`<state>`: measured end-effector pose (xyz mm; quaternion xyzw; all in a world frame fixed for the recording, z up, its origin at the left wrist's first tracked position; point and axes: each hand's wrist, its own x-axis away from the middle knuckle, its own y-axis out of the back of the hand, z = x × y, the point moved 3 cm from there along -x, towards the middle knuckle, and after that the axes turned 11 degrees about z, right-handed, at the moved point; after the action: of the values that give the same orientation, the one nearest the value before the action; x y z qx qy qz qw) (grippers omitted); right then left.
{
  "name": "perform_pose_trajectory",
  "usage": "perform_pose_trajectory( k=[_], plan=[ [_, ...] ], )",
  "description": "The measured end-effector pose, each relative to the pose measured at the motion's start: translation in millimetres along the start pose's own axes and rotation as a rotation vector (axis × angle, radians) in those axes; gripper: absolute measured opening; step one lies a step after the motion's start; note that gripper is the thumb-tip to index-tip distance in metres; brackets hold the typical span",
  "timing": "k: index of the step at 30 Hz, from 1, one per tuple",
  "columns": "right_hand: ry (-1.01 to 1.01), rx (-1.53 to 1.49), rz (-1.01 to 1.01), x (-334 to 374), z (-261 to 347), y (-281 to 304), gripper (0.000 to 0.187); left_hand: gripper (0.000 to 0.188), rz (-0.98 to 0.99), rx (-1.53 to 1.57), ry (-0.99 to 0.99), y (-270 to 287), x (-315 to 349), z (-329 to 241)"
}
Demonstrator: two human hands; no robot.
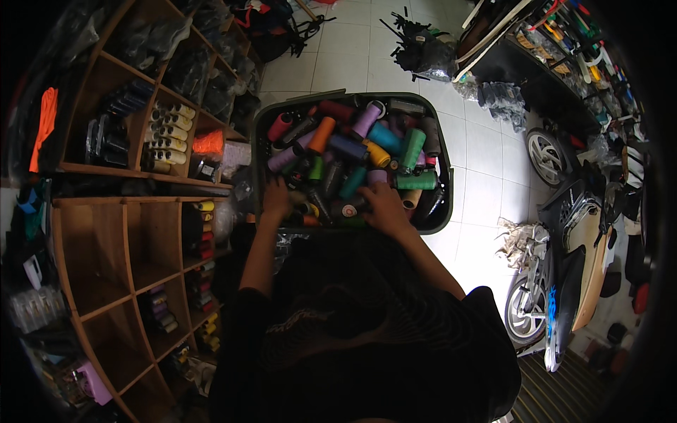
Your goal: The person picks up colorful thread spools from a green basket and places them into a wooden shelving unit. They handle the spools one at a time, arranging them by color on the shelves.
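Note:
A dark plastic tub (446, 204) full of thread spools stands right in front of me. My left hand (276, 200) reaches over its near left side, fingers stretched onto the spools, with no spool visible in its grasp. At the near middle, my right hand (386, 206) curls its fingers round a dark thread spool (350, 210) whose pale round end faces me. Part of that spool is hidden by the hand. Around them lie a teal spool (352, 182), a light green spool (416, 181), an orange spool (321, 135) and a blue spool (348, 148).
On the left, wooden cubby shelves (127, 240) hold cream spools (169, 134), other coloured spools and plastic-wrapped goods. A motorbike (564, 282) stands on the right. Dark bundled scraps (427, 53) lie on the tiled floor (345, 60) beyond the tub.

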<state>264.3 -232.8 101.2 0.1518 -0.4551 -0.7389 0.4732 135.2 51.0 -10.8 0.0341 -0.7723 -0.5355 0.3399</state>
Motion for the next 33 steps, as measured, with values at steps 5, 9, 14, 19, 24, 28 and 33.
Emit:
perform_pose_trajectory(
  k=[5,9,14,19,24,28,33],
  plan=[
    [0.019,0.009,-0.034,4,2,-1,0.064,0.083,0.231,0.092,0.158,2,-21,-5],
    [0.023,0.010,-0.061,8,-4,-5,0.062,0.080,0.235,0.203,0.170,20,-18,-15],
    [0.018,-0.059,-0.013,10,2,-1,0.054,0.059,-0.302,0.174,0.088,33,-21,-15],
    [0.145,-0.053,-0.006,0,3,0,0.044,0.050,-0.322,0.156,-0.152,56,-39,-20],
    [0.173,-0.185,-0.015,-29,20,9,0.042,0.044,-0.288,0.015,-0.115,50,-43,-8],
    [0.286,-0.223,0.002,-63,23,10,0.038,0.052,-0.330,0.274,-0.031,61,-8,-13],
    [0.319,-0.177,0.031,-129,35,22,0.030,0.054,-0.506,0.869,-0.054,74,46,-15]
  ],
)
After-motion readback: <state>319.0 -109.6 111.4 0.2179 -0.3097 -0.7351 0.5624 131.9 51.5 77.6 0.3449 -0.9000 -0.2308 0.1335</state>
